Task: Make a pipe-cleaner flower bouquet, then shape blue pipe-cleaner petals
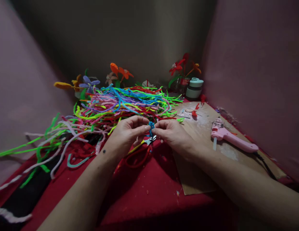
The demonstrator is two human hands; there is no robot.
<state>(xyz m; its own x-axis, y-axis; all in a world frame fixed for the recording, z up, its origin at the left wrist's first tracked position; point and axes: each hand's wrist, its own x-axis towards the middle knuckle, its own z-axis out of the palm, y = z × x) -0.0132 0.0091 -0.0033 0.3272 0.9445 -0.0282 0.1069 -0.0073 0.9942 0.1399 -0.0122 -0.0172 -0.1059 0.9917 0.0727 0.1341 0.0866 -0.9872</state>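
A small piece of blue pipe cleaner [151, 125], bent into a compact shape, is held up between my two hands over the red table. My left hand [131, 130] pinches its left side with thumb and fingers. From the other side, my right hand [170, 132] grips it with thumb and forefinger. Just below my fingertips lie pliers [149, 140] with metal jaws and a yellow handle. A dark red loop [137, 162] rests on the cloth beside them. My fingers hide part of the blue piece.
Behind my hands spreads a large heap of coloured pipe cleaners [125, 101]. A pink glue gun [232, 138] lies on a brown board [195, 179] at the right. Fuzzy flowers [120, 71] and a lidded jar [195, 88] stand along the back wall.
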